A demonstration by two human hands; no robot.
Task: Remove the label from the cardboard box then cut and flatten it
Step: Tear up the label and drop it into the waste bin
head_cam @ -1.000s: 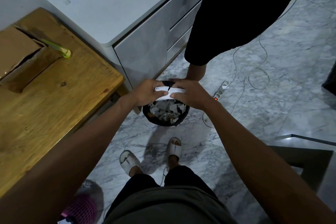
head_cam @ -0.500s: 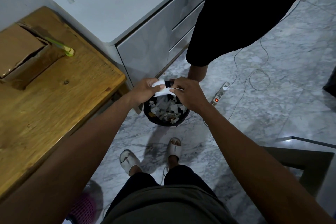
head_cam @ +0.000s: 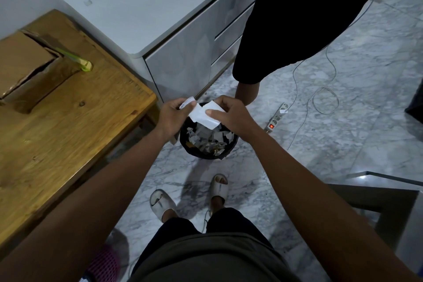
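Note:
Both my hands hold a white paper label [head_cam: 202, 115] over a black waste bin [head_cam: 207, 154] on the floor. My left hand [head_cam: 174, 117] pinches one torn piece at its upper left. My right hand [head_cam: 231, 115] pinches the larger piece, which hangs over the bin. The bin is full of white paper scraps. The brown cardboard box [head_cam: 25, 68] lies on the wooden table [head_cam: 68, 126] at the far left, with a green-handled cutter [head_cam: 75, 58] beside it.
A white drawer cabinet [head_cam: 160, 18] stands behind the bin. Another person in black shorts [head_cam: 297, 18] stands just beyond it. A power strip [head_cam: 277, 118] and white cables lie on the marble floor at right. A grey step [head_cam: 377, 192] is at lower right.
The label was one folded strip held between both hands. It has since been torn, and the hands have drawn slightly apart and risen above the bin.

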